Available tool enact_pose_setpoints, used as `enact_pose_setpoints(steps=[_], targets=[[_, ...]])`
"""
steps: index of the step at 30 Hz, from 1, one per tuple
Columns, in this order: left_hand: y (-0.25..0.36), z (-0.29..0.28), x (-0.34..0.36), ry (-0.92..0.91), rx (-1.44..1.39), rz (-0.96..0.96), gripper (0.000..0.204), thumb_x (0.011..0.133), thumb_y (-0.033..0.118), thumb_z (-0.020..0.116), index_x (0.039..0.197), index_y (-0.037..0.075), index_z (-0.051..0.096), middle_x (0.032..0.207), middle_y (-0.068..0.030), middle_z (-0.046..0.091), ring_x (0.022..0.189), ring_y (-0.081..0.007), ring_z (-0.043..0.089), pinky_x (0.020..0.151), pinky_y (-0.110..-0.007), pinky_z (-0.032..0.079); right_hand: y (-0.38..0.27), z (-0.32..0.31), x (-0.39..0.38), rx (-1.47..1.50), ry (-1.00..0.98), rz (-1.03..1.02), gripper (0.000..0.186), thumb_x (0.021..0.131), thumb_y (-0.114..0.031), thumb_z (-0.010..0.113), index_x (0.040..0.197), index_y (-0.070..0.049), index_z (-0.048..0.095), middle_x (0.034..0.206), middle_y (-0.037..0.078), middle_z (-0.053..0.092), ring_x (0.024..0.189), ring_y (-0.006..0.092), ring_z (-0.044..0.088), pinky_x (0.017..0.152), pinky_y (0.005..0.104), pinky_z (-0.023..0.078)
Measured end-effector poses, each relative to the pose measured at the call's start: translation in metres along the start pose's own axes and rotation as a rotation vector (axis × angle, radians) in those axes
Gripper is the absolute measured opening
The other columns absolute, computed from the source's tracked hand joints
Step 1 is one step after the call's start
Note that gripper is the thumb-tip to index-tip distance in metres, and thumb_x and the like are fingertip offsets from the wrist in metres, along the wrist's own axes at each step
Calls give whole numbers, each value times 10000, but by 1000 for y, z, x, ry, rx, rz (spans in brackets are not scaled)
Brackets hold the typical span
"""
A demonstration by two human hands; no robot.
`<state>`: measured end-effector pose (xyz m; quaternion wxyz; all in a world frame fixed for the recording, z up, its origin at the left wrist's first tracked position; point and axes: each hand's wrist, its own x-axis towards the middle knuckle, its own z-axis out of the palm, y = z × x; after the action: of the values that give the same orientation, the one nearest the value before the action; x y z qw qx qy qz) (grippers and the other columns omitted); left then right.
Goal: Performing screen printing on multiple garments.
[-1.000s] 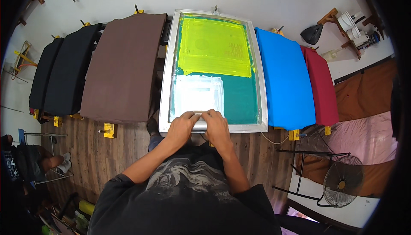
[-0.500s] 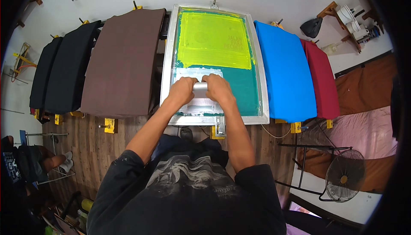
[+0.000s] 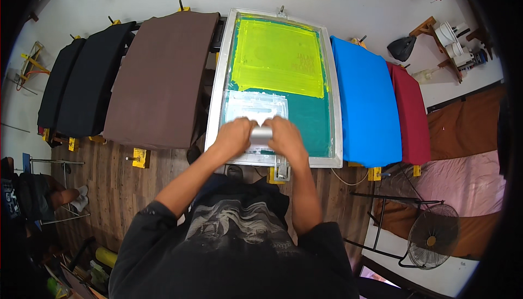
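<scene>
Left hand point(image 3: 235, 137) and right hand point(image 3: 285, 140) have drawn the silver squeegee point(image 3: 261, 135) toward the body since half a second ago. It lies between the two sets of fingers, long axis running left to right across the screen frame point(image 3: 321, 162). Both its ends are covered by the hands, its blade is out of sight, and the hands are motion-blurred. Forearms converge from below, knuckles uppermost, fingers bunched and curled onto the bar; thumb contact cannot be told. One metal clamp point(image 3: 281, 169) sits nearer than the right fingers; white ink point(image 3: 245, 104) shows just beyond the fingers, a yellow-green patch point(image 3: 278, 56) farther off.
</scene>
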<state>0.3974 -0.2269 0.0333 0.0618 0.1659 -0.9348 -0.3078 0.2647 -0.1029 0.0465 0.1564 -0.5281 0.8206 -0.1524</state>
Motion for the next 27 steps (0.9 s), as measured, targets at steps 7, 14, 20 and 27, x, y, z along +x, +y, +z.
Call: enact_pose_setpoints(steps=[7, 14, 20, 27], targets=[[-29, 8, 39, 27, 6, 0, 291, 703, -31, 652, 977, 57, 695, 925, -190, 669, 814, -391, 666, 733, -463, 546, 14, 2, 45, -26, -47, 50, 279, 694, -36, 691, 970, -77, 680, 942, 179, 644, 913, 368, 640, 803, 458, 525], [2, 24, -35, 38, -54, 28, 355, 687, -46, 654, 1034, 29, 652, 937, -174, 626, 807, -386, 658, 733, -462, 543, -15, 17, -36, 51, 32, 63, 372, 648, 59, 653, 1004, -51, 648, 953, 157, 600, 919, 362, 568, 836, 437, 478], [4, 3, -18, -132, 26, -58, 308, 710, 8, 661, 1013, 66, 673, 905, -165, 673, 851, -364, 671, 744, -460, 549, -15, -5, -15, 10, -145, 79, 293, 694, -4, 664, 973, -91, 680, 920, 146, 634, 926, 348, 617, 821, 450, 497], [-26, -10, 51, -110, 35, -51, 282, 704, -22, 652, 971, 62, 691, 886, -177, 692, 832, -358, 682, 728, -446, 555, 15, -7, 53, 17, -126, 89, 321, 688, -8, 658, 1001, -77, 679, 954, 174, 645, 932, 383, 628, 810, 442, 513]])
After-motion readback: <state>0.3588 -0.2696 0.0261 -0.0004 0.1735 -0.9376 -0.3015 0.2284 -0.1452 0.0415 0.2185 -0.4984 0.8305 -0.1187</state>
